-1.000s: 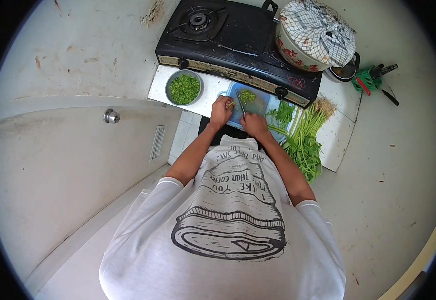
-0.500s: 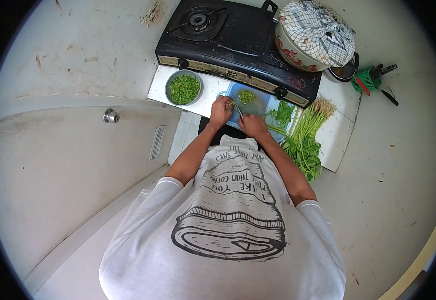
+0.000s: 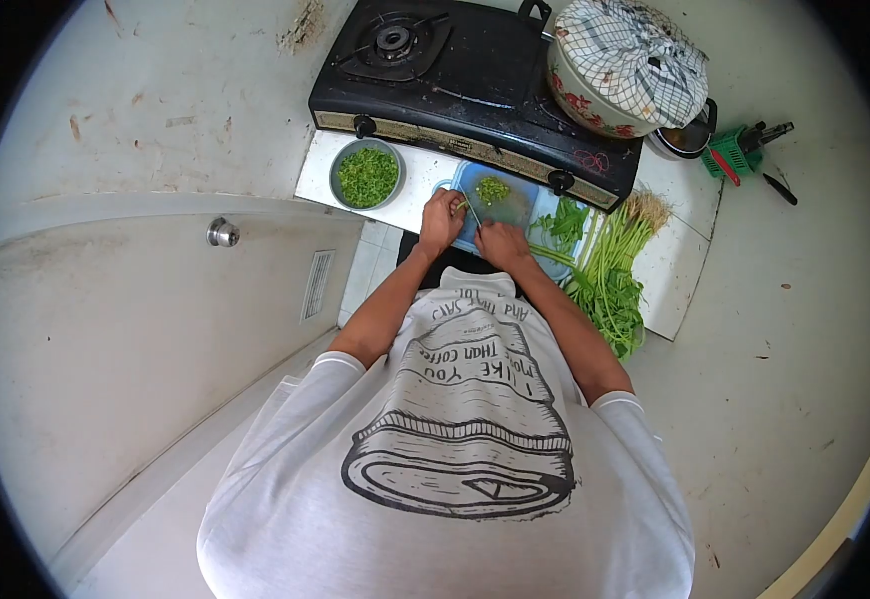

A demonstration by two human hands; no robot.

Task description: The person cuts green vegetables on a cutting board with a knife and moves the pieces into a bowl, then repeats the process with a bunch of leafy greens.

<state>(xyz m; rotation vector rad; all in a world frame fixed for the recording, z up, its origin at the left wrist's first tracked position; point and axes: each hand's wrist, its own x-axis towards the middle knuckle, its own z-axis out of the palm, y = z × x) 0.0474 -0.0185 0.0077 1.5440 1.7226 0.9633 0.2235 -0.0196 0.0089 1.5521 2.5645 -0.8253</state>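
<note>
My right hand is closed on a knife, whose blade points up and to the left over the blue cutting board. At the board's left edge, my left hand is closed with its fingers bunched near the blade. A bit of green stalk shows at those fingertips; how much the hand holds is hidden. Chopped green pieces lie in a small heap beyond the knife. Loose leaves and green stalks lie right of my right hand.
A grey bowl of chopped greens stands at left on the white counter. Behind the board is a black gas stove with a cloth-covered floral pot. A rooted bunch of greens and a green basket are at right.
Both hands and the knife stay almost in place, with the blade shifted only slightly. The rest of the scene looks the same apart from a small camera movement.
</note>
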